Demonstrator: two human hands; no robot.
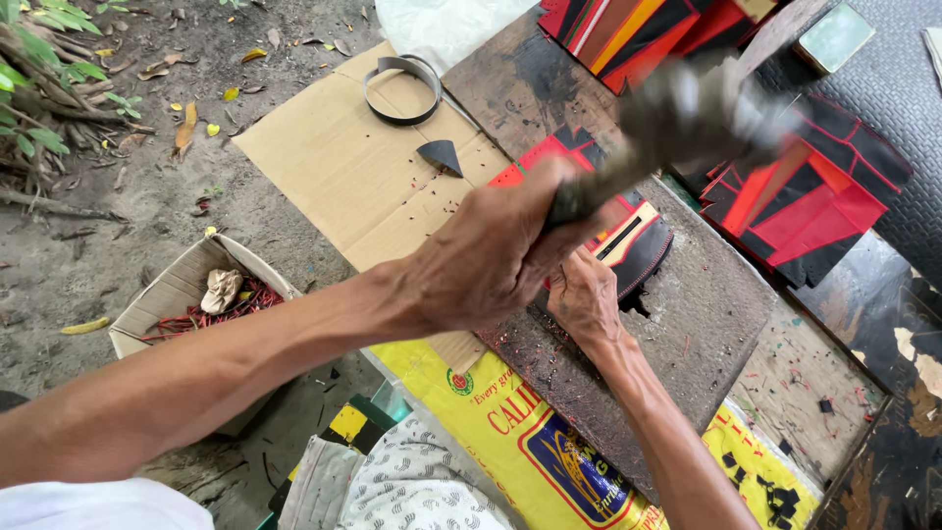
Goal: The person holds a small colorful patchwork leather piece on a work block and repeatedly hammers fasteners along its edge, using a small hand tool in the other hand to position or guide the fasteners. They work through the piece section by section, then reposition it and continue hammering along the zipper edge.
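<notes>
Left hand (486,260) clenched round handle of a hammer (677,123) — head motion-blurred, probably a mallet, raised above the work. Right hand (586,294) presses down on a red, black and yellow stitched piece (633,240) lying on a dark worn board (706,304) — fingers flat on it, whether they grip it I can't tell

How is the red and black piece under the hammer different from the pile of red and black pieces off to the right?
The piece under the hammer lies singly on the dark work board, pinned by the right hand; the pile on the right is several overlapping pieces, untouched. The pinned piece shows a yellow stripe; the pile shows red and black only. The left hand swings a blurred hammer above the single piece. Both share angular red-and-black panels.
</notes>
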